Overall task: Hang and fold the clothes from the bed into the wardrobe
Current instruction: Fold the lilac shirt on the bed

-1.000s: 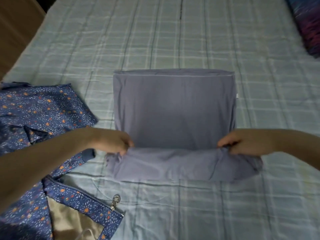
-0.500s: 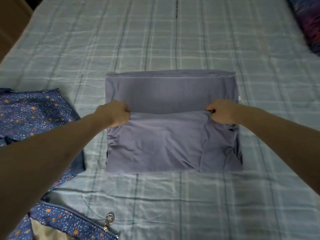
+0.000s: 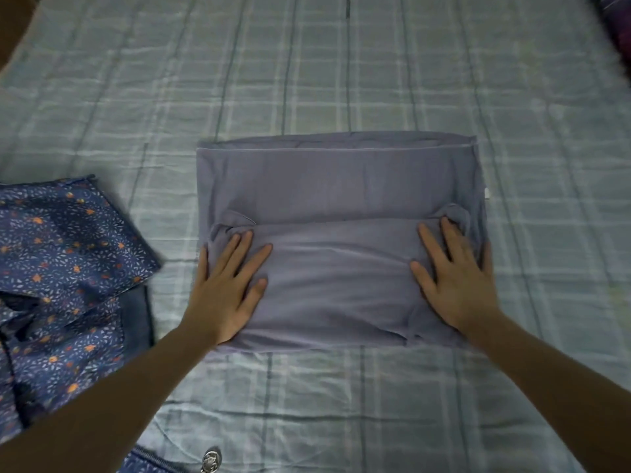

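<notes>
A grey-purple garment lies folded into a rectangle in the middle of the bed. Its near part is folded up over the far part. My left hand rests flat on the fold's left end, fingers spread. My right hand presses flat on the right end, fingers spread too. Neither hand grips the cloth. A small white tag shows at the garment's right edge.
A dark blue garment with orange and white specks lies crumpled at the left. A metal zipper pull shows at the bottom edge. A dark patterned cloth sits at the top right corner. Brown furniture borders the bed's top left.
Both hands carried the garment's near edge away from me, folding it over. They have since let go and now lie flat on the fold.
</notes>
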